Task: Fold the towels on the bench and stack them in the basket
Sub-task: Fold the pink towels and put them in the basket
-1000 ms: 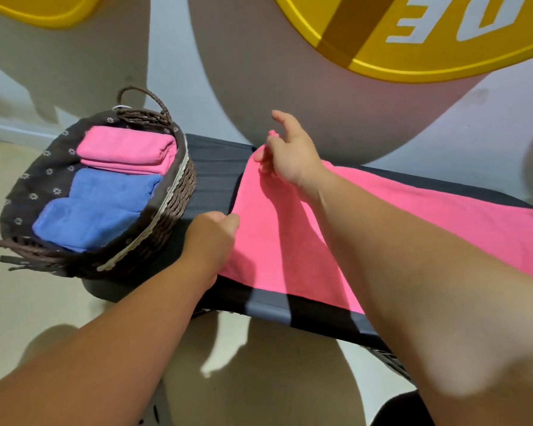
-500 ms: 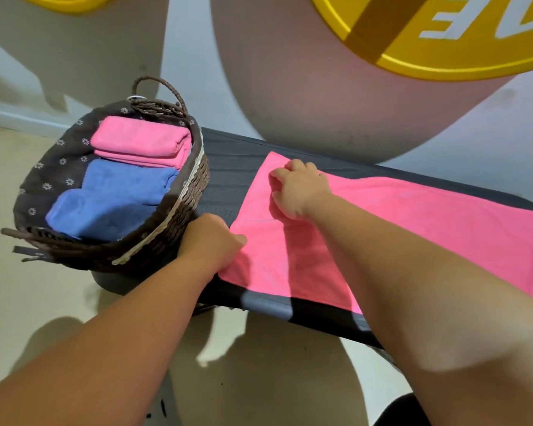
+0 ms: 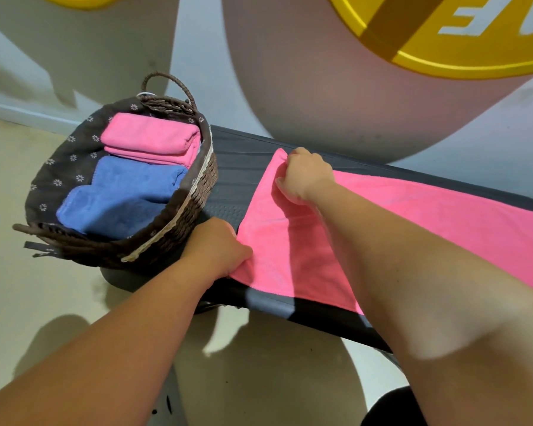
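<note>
A long pink towel (image 3: pixel 413 222) lies spread along the dark bench (image 3: pixel 234 176). My left hand (image 3: pixel 217 247) pinches the towel's near left corner at the bench's front edge. My right hand (image 3: pixel 305 175) grips its far left corner, fingers closed on the cloth. At the bench's left end stands a brown wicker basket (image 3: pixel 185 222) with a flowered dark lining. It holds a folded pink towel (image 3: pixel 150 139) at the back and folded blue towels (image 3: pixel 126 195) in front.
A wall with a big yellow round sign (image 3: pixel 462 35) rises right behind the bench. Beige floor (image 3: pixel 28 302) lies to the left and in front. A dark round object (image 3: pixel 391 407) shows at the bottom edge below my right arm.
My right hand went from open fingers over the far corner to a closed grip on that corner. My left hand stayed on the near corner. The camera shifted slightly.
</note>
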